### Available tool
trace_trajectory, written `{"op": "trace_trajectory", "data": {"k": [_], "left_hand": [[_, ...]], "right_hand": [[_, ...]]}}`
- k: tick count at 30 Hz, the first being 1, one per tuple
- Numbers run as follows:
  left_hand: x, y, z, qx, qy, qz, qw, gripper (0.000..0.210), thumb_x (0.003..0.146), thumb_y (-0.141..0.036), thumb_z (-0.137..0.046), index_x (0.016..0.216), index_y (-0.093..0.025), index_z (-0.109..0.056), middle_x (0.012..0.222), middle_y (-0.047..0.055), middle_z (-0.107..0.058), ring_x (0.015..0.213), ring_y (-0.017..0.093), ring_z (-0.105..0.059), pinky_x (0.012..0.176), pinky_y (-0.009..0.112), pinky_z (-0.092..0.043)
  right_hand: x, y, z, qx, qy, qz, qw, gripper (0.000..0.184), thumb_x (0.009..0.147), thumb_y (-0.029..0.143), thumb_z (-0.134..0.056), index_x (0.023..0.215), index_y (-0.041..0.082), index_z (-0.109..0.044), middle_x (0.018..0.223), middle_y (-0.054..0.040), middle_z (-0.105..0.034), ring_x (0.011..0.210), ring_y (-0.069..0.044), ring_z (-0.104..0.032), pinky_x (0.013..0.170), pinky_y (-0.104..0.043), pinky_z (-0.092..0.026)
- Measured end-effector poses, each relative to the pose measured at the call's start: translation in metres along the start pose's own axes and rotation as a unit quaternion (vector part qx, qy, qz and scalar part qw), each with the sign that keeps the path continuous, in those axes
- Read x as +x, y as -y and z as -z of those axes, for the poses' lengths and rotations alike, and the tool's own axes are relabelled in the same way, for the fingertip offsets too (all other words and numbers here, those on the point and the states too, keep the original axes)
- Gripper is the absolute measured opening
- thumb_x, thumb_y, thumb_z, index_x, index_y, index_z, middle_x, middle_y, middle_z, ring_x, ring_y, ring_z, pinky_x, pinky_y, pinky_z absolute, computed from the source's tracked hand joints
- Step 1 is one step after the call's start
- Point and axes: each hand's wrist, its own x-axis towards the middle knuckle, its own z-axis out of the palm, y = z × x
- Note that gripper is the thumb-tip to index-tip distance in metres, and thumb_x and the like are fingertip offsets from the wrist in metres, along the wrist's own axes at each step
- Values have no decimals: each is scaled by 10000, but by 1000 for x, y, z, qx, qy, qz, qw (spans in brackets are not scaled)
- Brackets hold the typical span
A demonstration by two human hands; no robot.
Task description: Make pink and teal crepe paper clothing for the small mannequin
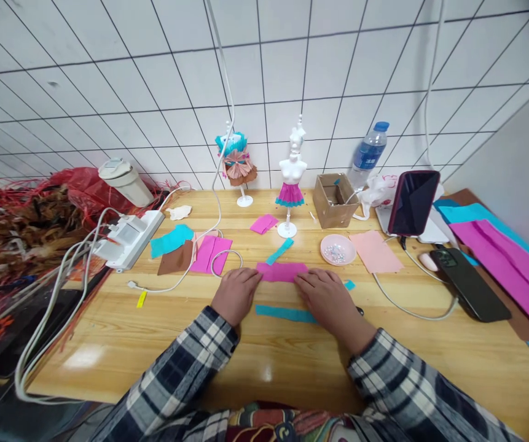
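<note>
A magenta crepe paper strip [281, 272] lies across the table in front of me. My left hand [237, 294] grips its left end, fingers close together and bent at the edge. At the right end, my right hand [326, 299] has its fingertips on the paper, gripping it; the thumb is mostly hidden. Nearer to me is a long blue paper strip [285, 313], its right end under my right hand. A short blue strip [280, 251] touches the table just beyond the magenta one. A small blue scrap [349, 285] sits beside my right hand.
Behind stand a mannequin in a magenta skirt [290, 193] and a dressed one [239, 166]. Rightward are a cardboard box [335, 199], a pink bead dish [338, 250], a water bottle [369, 153] and phones [471, 283]. A power strip [130, 236] and cables lie left.
</note>
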Motion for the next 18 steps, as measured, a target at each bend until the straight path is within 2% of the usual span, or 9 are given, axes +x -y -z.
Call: {"op": "trace_trajectory", "data": {"k": [4, 8, 10, 13, 18], "left_hand": [[6, 15, 0, 12, -6, -11, 1000, 172, 910, -252, -542, 965, -277, -703, 981, 14, -737, 946, 223, -630, 926, 504, -326], [3, 13, 11, 11, -37, -63, 997, 153, 905, -233, -558, 907, -276, -705, 923, -1, -745, 920, 195, -635, 1011, 532, -217], [-2, 5, 18, -1, -59, -74, 996, 150, 908, -238, -556, 927, -282, -697, 946, -8, -741, 949, 184, -633, 1043, 524, -181], [-14, -8, 25, -17, -67, -89, 994, 167, 902, -213, -552, 950, -296, -689, 965, -20, -736, 978, 173, -628, 1063, 508, -166], [-21, -17, 17, -13, -29, -98, 995, 209, 905, -191, -531, 957, -317, -688, 978, -26, -739, 1027, 183, -614, 1090, 526, -137]], "right_hand": [[6, -3, -8, -62, 8, 36, 997, 110, 892, 159, -552, 893, 218, -646, 886, -30, -694, 898, -219, -527, 814, -397, -292], [6, -5, 0, -110, -11, 66, 992, 156, 885, 137, -543, 744, 183, -595, 741, -38, -641, 751, -186, -489, 754, -383, -269], [-1, -4, 9, -113, -30, 73, 990, 152, 895, 155, -534, 758, 186, -591, 748, -37, -638, 761, -184, -487, 751, -379, -268], [-21, -5, 22, -99, -57, 85, 990, 119, 922, 188, -508, 872, 204, -614, 884, -37, -673, 847, -189, -502, 777, -376, -275], [-47, -10, 22, -84, -27, 104, 991, 176, 936, 157, -469, 963, 216, -633, 1012, -49, -688, 937, -201, -509, 790, -371, -285]]}}
